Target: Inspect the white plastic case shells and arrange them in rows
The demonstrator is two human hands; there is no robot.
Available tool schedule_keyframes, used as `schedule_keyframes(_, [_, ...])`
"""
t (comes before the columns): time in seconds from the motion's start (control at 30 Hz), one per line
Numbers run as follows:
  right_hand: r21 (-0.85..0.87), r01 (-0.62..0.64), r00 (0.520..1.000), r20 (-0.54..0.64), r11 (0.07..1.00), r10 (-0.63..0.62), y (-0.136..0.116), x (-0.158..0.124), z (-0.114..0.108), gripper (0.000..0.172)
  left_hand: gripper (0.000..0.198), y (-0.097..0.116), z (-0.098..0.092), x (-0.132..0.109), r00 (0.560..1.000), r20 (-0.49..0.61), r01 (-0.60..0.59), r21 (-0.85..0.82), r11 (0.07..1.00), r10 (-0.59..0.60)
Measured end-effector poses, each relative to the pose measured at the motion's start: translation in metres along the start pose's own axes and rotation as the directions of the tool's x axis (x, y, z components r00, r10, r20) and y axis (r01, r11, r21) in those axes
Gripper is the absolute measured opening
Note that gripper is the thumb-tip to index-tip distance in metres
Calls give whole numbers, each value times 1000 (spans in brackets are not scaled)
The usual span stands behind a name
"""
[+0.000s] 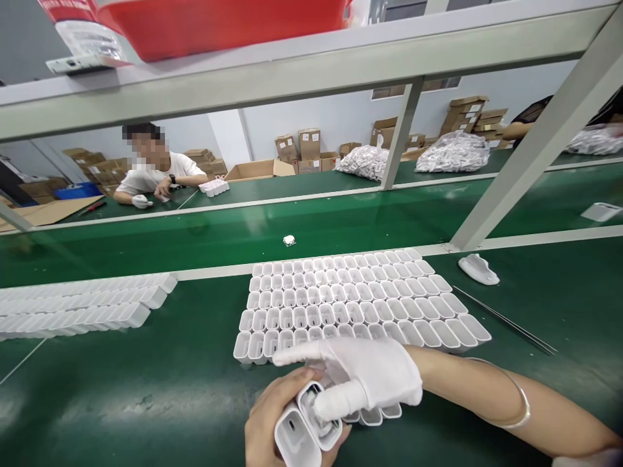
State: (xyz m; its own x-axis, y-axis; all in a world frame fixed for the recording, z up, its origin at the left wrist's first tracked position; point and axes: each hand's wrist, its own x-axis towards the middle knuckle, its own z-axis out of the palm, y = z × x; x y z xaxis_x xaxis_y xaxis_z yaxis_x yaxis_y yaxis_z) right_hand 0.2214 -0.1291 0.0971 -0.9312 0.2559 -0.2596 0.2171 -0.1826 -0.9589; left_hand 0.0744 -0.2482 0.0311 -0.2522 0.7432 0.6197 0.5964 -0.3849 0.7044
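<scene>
My left hand [265, 421] is bare at the bottom of the view and grips a pair of white plastic charger housings [294, 438], one showing a small port opening. My right hand [370, 370] wears a white glove and crosses from the right, its extended index finger above the tray edge. Its covered thumb presses against the held housings. Just beyond the hands, a white grid of open plastic housings [341, 301] stands in tight rows on the green bench [146, 402]. The lowest rows are hidden under my right hand.
Several long strips of white housings [73, 305] lie to the left. A white moulded piece [479, 269] and thin metal rods [506, 321] are on the right. Beyond stand a green conveyor [146, 246], a grey shelf frame [292, 78], and a seated co-worker [160, 175].
</scene>
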Motion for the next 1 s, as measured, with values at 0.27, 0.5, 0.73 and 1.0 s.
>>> schedule_keyframes(0.27, [-181,119,990,-50,976,-130,0,-6,20,71,34,-4,2,-1,994,-81,-62,66,996,67])
schedule_keyframes(0.5, [-263,138,987,-48,955,-156,-3,-6,22,70,35,-5,2,-4,993,-91,-59,121,991,70])
schedule_keyframes(0.73, [-104,69,992,-97,992,-79,6,1,21,68,36,-7,3,-2,995,-84,-41,98,994,50])
schedule_keyframes(1.0, [-57,91,995,33,994,-89,15,4,10,101,37,-8,-3,1,997,-49,-51,61,997,54])
